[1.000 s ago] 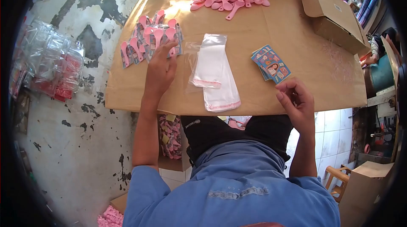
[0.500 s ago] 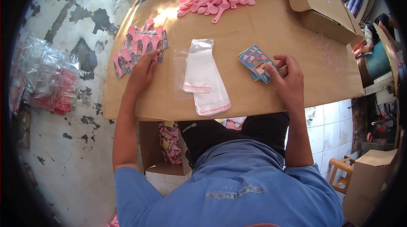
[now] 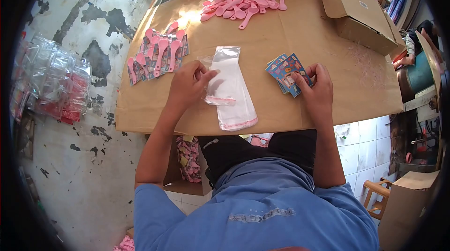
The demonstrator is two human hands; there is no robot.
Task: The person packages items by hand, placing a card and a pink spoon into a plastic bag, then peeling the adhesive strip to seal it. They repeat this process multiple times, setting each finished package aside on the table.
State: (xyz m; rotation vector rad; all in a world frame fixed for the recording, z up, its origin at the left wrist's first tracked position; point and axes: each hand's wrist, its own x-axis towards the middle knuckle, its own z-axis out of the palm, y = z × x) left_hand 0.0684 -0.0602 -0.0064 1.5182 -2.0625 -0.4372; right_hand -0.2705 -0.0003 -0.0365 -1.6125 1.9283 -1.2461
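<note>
My left hand (image 3: 186, 84) is at the left edge of a stack of clear plastic bags (image 3: 230, 92) in the middle of the table, thumb and fingers pinching the top bag's edge. My right hand (image 3: 318, 90) lies on the near side of a small fanned stack of printed picture cards (image 3: 284, 69), its fingers closed on a card. To the left of my left hand lies a row of bagged pink spoons (image 3: 157, 55). A loose pile of pink spoons (image 3: 241, 2) sits at the far middle of the table.
The table (image 3: 300, 30) is covered in brown card. An open cardboard box (image 3: 361, 12) stands at the far right. A box of packed pink items (image 3: 188, 155) sits under the table. Bagged goods (image 3: 56, 82) lie on the floor at left. Another person (image 3: 415, 40) is at the right edge.
My left hand left the bagged spoons and moved right to the clear bags. My right hand came forward onto the card stack and now grips a card.
</note>
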